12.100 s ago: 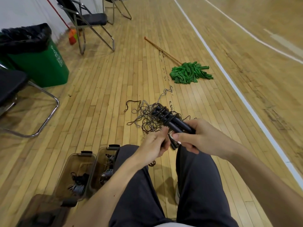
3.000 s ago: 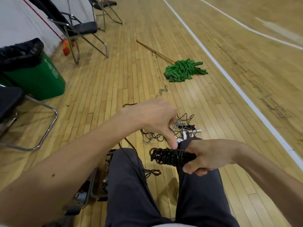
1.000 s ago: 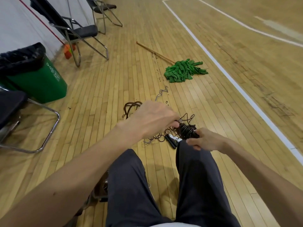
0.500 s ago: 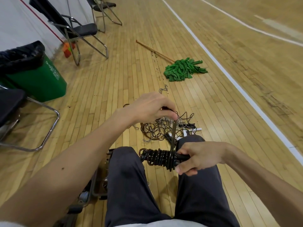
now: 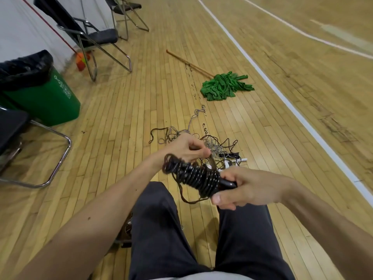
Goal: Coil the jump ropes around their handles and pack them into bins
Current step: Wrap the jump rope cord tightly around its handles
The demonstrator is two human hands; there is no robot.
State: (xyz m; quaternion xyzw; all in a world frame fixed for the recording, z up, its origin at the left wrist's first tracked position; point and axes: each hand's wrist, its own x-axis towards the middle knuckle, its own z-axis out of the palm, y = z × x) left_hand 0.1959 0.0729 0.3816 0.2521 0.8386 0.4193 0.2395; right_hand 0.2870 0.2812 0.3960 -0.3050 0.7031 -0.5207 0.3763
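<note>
Two hands on one rope (image 5: 193, 176), above the knees (image 5: 159, 199).
Right hand (image 5: 248, 188): fingers curl tight round the handles (image 5: 227, 183), bracing them so turns stack evenly; left hand (image 5: 187, 148) pinches the loose tail, apparently to feed another wrap. Beyond, a tangled pile (image 5: 214, 144) waits on the floor (image 5: 121, 118).

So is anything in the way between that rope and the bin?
The right hand holds the jump rope; the bin sits down left, mostly hidden, with the left forearm and left leg across the way.
</note>
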